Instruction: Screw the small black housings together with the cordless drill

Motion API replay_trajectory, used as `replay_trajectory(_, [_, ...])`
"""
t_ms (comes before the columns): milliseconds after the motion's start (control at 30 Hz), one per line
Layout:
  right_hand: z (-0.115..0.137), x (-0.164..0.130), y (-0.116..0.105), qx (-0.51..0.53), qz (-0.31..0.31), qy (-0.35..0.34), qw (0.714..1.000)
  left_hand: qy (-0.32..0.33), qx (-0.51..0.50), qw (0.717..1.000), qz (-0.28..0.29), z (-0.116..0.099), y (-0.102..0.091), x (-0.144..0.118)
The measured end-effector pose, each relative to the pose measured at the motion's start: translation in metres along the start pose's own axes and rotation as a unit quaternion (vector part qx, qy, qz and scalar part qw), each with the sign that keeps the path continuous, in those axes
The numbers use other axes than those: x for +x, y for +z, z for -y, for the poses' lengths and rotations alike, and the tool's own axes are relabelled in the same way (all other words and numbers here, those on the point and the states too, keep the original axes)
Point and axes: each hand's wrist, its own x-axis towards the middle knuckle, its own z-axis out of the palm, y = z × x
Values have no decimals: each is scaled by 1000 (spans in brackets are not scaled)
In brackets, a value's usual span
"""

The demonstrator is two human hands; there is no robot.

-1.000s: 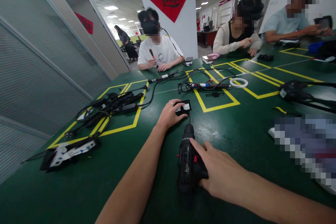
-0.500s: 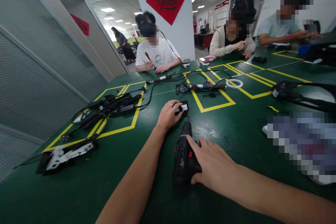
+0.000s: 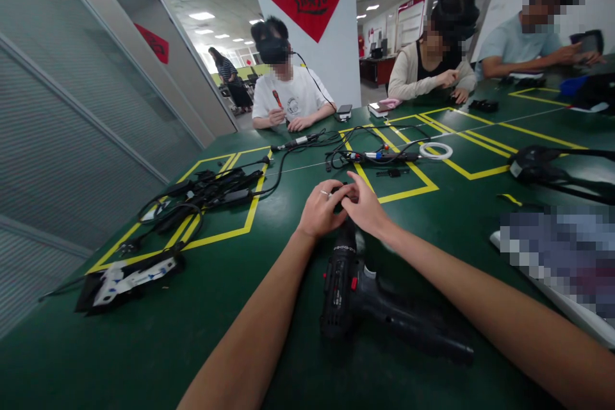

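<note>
both hands meet over a small black part on the green worktop (image 3: 432, 237), which is mostly hidden under the fingers. the left hand (image 3: 321, 210), a ring on one finger, curls over it; the right hand (image 3: 366, 206) touches it from the other side, fingertips against the left hand's. just below them a black power drill (image 3: 342, 278) lies on its side, held by neither hand, its handle stretching out under the right forearm. a heap of black cables (image 3: 206, 192) sits inside a yellow-taped box to the left, and a white ring (image 3: 436, 151) lies farther off. three people sit at the far edge, each busy with their own hands.
</note>
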Motion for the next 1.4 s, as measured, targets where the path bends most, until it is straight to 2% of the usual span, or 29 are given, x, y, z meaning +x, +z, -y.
replay_trajectory(133, [-19,5,10,54,11,-9,998,28,22,999,6,2,2,2])
replay_trajectory(267, [-31,7,17,66,-17,-11,998,29,37,999,15,2,4,4])
replay_trajectory(400, [-43,4,14,20,-76,-5,997,-16,42,999,24,2,0,4])
replay_trajectory(500, [-46,1,7,-41,-94,-1,995,-76,53,996,13,10,0,-1])
replay_trajectory(567, [-45,-1,2,-81,-84,-4,993,-109,59,992,13,17,3,-5])
replay_trajectory(667, [-41,-3,-2,-138,-60,-14,989,-137,48,989,42,27,9,-10])
replay_trajectory(800, [-38,-4,-3,-192,-13,-34,981,-124,35,990,50,26,13,-10])
replay_trajectory(900, [-38,-3,-3,-211,17,-54,976,-105,20,993,46,19,11,-8])
replay_trajectory(1000, [-39,-3,-3,-221,28,-71,972,-113,-6,993,38,14,10,-7])
replay_trajectory(1200, [-34,-6,-5,-214,24,-102,971,-135,-71,988,-6,24,12,-10])
replay_trajectory(1300, [-31,-8,-6,-207,6,-108,972,-176,-74,981,-31,34,9,-13])
replay_trajectory(1400, [-33,-7,-8,-206,-24,-96,973,-255,-42,964,-54,41,-1,-15])
